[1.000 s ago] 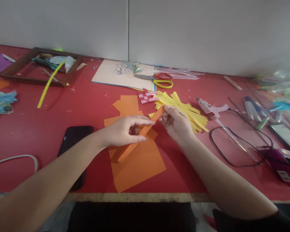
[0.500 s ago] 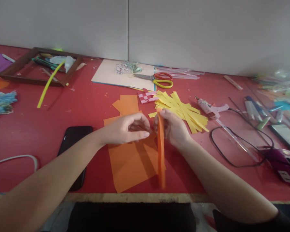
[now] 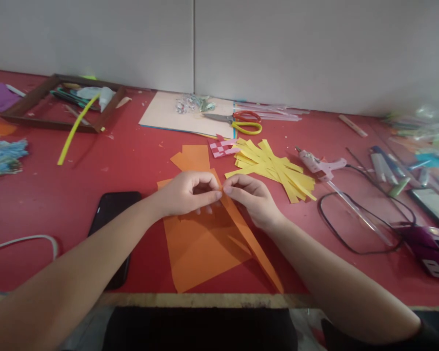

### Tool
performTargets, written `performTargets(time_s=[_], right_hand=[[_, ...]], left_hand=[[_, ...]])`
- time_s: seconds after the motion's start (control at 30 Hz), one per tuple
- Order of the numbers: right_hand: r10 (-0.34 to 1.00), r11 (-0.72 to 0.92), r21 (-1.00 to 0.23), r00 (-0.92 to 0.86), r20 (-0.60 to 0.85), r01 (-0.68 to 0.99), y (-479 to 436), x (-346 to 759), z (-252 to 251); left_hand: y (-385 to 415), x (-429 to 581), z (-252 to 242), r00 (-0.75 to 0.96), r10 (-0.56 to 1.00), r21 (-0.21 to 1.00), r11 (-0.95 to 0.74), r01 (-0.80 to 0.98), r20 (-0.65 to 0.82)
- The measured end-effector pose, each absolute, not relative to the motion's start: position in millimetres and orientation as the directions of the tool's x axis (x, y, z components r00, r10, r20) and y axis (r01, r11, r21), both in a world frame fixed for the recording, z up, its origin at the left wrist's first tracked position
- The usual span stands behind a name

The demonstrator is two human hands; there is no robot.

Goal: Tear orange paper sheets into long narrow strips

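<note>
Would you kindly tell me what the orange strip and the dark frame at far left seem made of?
The orange strip looks like matte paper: thin, flat-coloured, cleanly cut. The frame looks like dark-stained wood, by its brown squared rails; plastic is possible.

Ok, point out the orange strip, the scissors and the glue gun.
orange strip [image 3: 254, 243], head view, middle of its length.
scissors [image 3: 231, 119], head view, near the pivot.
glue gun [image 3: 314, 162], head view, pink body.

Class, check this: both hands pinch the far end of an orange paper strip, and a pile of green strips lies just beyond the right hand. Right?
Not quite. The head view shows the pile of strips is yellow, not green. The rest stands: the left hand and right hand pinch the far end of the orange strip.
</note>
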State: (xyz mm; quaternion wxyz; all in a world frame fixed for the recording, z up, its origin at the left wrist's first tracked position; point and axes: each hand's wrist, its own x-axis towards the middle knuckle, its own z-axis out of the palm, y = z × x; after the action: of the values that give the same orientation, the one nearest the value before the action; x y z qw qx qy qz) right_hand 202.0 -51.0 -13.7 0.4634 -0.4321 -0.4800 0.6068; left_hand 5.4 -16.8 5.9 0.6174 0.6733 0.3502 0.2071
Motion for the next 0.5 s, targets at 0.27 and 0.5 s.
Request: performTargets(time_s=[0.27, 0.5], right_hand=[[0.977, -0.098, -0.990, -0.199, -0.076, -0.099, -51.5, 200.1, -18.3], [0.978, -0.103, -0.989, -0.195, -0.081, -0.107, -51.5, 199.4, -20.0]], left_hand=[[-15.6, 6.8, 2.2, 0.687, 0.715, 0.975, -0.033, 0.218, -0.130], [-15.3, 7.9, 1.2, 0.649, 0.759, 0.974, -0.104, 0.203, -0.054]])
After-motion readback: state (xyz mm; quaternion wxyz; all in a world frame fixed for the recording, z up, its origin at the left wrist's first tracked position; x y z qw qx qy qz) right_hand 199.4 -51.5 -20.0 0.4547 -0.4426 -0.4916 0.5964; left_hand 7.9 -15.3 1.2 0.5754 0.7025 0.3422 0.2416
